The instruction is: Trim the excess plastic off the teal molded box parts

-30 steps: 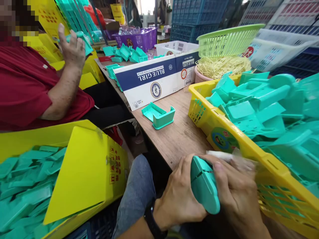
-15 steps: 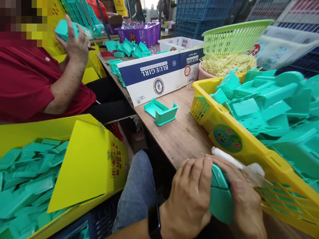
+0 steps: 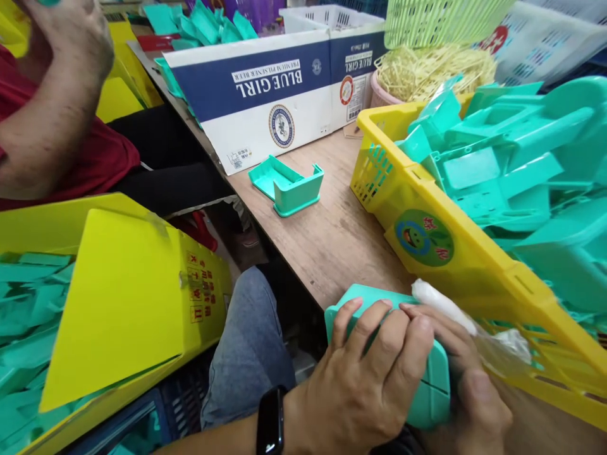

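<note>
At table edge, left hand (image 3: 365, 385) and right hand (image 3: 474, 392), each grip clamped on teal plastic part (image 3: 429, 385): smooth, rounded, seamed.

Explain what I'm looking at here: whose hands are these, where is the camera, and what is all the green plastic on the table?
There is no machine: a person works with bare hands, and the one camera sits on that person's head, looking forward and down. The left hand, with a black watch on the wrist, and the right hand together grip a rounded teal plastic part at the near table edge. A white stick in clear wrap lies across the right fingers.

On the wooden table stand a yellow basket piled with teal parts, a single teal tray-shaped piece, and a Blue Girl carton. Behind are a bowl of pale yellow bands and more baskets. A yellow bin of flat teal pieces sits low on the left.

The arm in a red sleeve at top left belongs to a co-worker.
</note>
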Available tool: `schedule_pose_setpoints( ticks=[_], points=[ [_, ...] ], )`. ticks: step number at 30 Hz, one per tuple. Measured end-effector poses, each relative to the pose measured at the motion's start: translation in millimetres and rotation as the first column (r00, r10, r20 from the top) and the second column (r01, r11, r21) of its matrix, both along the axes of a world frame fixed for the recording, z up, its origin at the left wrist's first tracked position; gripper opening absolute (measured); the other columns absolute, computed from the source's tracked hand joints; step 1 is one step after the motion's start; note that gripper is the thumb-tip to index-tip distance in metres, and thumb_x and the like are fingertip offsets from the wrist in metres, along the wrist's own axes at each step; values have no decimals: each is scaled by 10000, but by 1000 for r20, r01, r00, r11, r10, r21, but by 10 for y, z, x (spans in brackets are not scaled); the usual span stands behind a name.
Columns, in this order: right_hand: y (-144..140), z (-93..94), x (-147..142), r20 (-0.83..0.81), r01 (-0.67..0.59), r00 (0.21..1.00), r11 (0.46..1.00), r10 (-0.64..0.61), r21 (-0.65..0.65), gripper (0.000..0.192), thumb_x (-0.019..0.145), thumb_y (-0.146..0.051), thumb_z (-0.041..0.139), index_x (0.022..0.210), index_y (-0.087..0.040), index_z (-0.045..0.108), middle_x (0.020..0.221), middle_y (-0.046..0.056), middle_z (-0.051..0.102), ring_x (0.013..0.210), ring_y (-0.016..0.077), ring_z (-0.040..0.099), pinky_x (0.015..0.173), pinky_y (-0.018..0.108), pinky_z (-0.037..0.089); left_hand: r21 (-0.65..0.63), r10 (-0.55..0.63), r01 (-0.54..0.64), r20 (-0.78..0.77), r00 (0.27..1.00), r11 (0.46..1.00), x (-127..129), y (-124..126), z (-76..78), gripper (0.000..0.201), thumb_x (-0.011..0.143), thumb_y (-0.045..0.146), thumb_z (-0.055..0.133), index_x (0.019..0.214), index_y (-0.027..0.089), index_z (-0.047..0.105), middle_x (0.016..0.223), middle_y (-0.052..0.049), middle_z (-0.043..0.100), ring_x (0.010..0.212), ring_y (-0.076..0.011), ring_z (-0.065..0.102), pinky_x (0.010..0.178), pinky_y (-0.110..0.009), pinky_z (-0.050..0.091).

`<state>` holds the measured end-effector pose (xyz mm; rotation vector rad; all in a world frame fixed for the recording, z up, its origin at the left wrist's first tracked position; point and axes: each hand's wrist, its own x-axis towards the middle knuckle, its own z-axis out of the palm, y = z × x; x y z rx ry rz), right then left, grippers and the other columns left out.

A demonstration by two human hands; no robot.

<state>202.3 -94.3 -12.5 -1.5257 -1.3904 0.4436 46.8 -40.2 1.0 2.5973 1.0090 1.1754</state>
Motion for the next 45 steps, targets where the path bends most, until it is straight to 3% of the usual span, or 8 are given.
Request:
schedule_pose_setpoints(
  ticks=[12, 17, 21, 24, 28, 31, 39, 45],
  points=[
    [183, 152, -256, -63, 143, 987, 989, -145, -39, 376, 1088, -407, 360, 1123, -344, 729, 1169, -23, 726, 1127, 243, 634, 962, 429, 460, -29, -42, 40, -66, 997, 999, -94, 159, 61, 409, 1082, 103, 351, 1425, 31, 562, 1305, -111, 725, 1261, -258, 655, 1156, -441, 525],
    [143, 101, -95, 79, 40, 996, 999, -40, 3, 404, 1109, -373, 325, 1175, -310, 718, 1203, -21, 750, 1130, 223, 672, 934, 387, 512, 16, -4, 4, -46, 999, 1000, -48, 132, 45, 390, 1097, 108, 354, 1408, 55, 584, 1240, -86, 729, 1195, -233, 657, 1099, -412, 515],
    [62, 44, -105, 140, 104, 985, 994, -105, 12, 447, 1129, -358, 303, 1392, -325, 662, 1402, -19, 700, 1286, 225, 639, 1057, 388, 489, 10, 96, -96, -67, 993, 995, -10, 41, 38, 387, 1092, 92, 358, 1407, 42, 578, 1229, -93, 717, 1200, -236, 638, 1102, -413, 488],
    [-13, 47, -186, 171, 186, 965, 978, -200, 96, 419, 1098, -322, 432, 1475, -332, 615, 1435, -4, 672, 1319, 230, 615, 1108, 386, 456, -46, 160, -165, -108, 981, 985, -9, -12, 43, 381, 1075, 96, 421, 1428, 25, 547, 1273, -112, 690, 1231, -242, 606, 1111, -403, 465],
    [-101, 113, -214, 336, 158, 917, 969, -215, 188, 364, 949, -243, 719, 1312, -251, 715, 1165, 35, 714, 1056, 208, 672, 943, 342, 505, -52, 204, -209, -93, 975, 977, 15, -40, 35, 375, 1072, 103, 437, 1422, 22, 545, 1274, -122, 661, 1227, -241, 586, 1111, -401, 435],
    [-120, 173, -208, 384, 146, 901, 974, -204, 175, 341, 896, -179, 777, 1232, -221, 738, 1097, 34, 723, 941, 182, 676, 872, 326, 516, -41, 204, -207, -70, 976, 977, 88, -60, 2, 376, 1086, 137, 413, 1416, 27, 557, 1278, -124, 640, 1206, -250, 582, 1087, -418, 432],
    [-121, 99, -275, 121, 321, 934, 938, -337, 134, 208, 939, -248, 755, 1147, -253, 760, 1044, 24, 735, 946, 205, 687, 851, 355, 567, -23, 246, -245, 47, 968, 969, 280, -130, -99, 390, 1087, 127, 392, 1406, 22, 589, 1259, -138, 650, 1181, -277, 618, 1114, -475, 476],
    [-43, 48, -312, -92, 425, 904, 898, -417, 112, 122, 922, -322, 765, 1019, -250, 747, 1003, -7, 739, 945, 147, 688, 838, 264, 562, -65, 89, -91, -35, 995, 994, 112, -44, 19, 484, 1074, 260, 398, 1482, 44, 544, 1345, -119, 716, 1266, -290, 645, 1170, -487, 502]
  ],
)
